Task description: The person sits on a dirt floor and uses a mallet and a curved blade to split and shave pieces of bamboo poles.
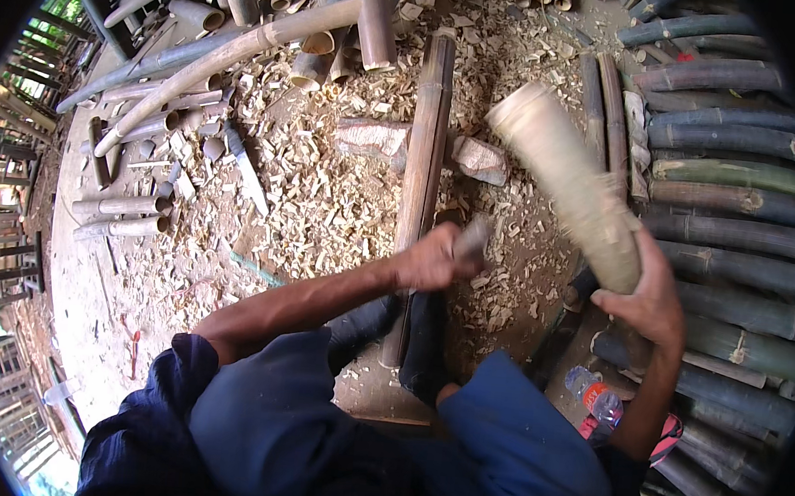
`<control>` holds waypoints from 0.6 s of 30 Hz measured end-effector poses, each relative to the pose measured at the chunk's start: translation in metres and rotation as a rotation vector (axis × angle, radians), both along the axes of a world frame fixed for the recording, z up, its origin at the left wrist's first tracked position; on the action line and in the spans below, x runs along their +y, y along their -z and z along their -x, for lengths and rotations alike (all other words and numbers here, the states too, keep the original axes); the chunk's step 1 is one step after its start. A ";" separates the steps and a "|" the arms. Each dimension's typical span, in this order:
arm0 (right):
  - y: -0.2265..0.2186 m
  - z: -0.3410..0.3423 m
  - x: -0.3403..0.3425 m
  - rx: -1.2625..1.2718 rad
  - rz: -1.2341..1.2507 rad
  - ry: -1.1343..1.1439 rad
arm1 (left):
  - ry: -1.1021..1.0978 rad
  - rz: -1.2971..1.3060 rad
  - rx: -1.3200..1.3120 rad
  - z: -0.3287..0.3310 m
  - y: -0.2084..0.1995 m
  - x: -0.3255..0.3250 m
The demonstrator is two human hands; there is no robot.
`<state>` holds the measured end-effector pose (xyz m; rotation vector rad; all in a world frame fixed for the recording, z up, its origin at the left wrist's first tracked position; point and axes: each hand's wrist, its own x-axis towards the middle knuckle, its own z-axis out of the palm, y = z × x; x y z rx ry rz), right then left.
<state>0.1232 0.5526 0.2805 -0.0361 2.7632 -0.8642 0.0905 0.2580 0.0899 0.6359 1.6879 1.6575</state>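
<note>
My right hand (647, 298) grips the lower end of a thick, pale, stripped bamboo tube (563, 181), which slants up to the left and is blurred by motion. Loose shavings cling to its side. My left hand (438, 258) is closed in a fist around a short greyish tool (472, 238); blur hides its exact kind. Beneath that fist, a long brown bamboo pole (423, 148) lies on the ground and runs back between my feet. On either side of the pole sit a reddish-white block (373, 140) and a similar block (480, 160).
Wood chips (309, 196) cover the ground. A knife (245, 165) lies to the left, near cut bamboo pieces (123, 215). Dark bamboo poles (726, 234) are stacked along the right. A plastic bottle (595, 395) stands by my right forearm. More bamboo tubes (372, 20) fill the far side.
</note>
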 end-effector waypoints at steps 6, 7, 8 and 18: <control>0.001 0.001 0.015 0.135 0.453 0.302 | 0.479 -0.052 0.356 -0.047 -0.066 -0.012; 0.003 0.000 0.014 0.124 0.463 0.322 | 0.384 -0.021 0.226 -0.028 -0.057 -0.010; 0.007 -0.005 0.013 0.163 0.478 0.355 | 0.226 0.010 0.023 -0.012 -0.043 -0.009; 0.016 -0.002 -0.016 0.148 0.452 0.253 | -0.164 -0.372 0.202 0.047 -0.105 -0.006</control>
